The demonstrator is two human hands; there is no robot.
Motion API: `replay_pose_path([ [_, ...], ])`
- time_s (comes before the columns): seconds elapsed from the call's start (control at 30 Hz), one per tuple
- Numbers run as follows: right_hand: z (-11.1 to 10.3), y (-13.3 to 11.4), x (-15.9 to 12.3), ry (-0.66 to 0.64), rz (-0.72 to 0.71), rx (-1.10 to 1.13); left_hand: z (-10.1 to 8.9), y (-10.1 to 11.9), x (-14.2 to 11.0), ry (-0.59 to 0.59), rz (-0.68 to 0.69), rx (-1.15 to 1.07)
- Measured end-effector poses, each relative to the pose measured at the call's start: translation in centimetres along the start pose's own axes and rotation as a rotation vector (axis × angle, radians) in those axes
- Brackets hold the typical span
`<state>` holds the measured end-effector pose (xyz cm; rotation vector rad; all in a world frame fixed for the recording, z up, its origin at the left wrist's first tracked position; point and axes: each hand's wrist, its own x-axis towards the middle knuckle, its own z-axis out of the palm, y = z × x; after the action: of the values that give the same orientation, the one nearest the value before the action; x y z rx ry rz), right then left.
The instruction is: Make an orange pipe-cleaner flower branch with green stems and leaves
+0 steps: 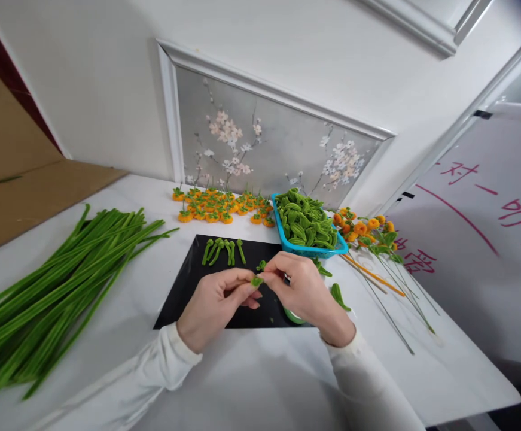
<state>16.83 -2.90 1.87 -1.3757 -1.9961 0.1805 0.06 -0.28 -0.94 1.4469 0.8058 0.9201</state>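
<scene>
Above a black mat (179,296), my left hand (215,302) pinches a small green pipe-cleaner piece (256,281) between thumb and index finger. My right hand (305,293) is closed in a pinch, its fingertips meeting the left ones at that piece. Another little green looped bit (261,265) shows just behind the right fingers; whether it is joined to the held piece I cannot tell. Several short green stems with knotted tops (224,248) lie at the mat's back. A green-edged roll (293,317) is partly hidden under my right hand.
A blue basket (307,250) full of green leaf loops (302,218) stands behind my right hand. Orange pieces with green tops (213,206) line the wall. Long green pipe cleaners (72,293) lie left. Orange flowers (363,227) and thin stems lie right; loose leaves (338,296) lie nearer.
</scene>
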Motion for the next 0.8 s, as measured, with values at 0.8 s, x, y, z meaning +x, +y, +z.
replay_pose_path([
  [0.8, 0.15, -0.62, -0.92, 0.079, -0.269, -0.184, -0.37, 0.22, 0.17, 0.094, 0.067, -0.049],
])
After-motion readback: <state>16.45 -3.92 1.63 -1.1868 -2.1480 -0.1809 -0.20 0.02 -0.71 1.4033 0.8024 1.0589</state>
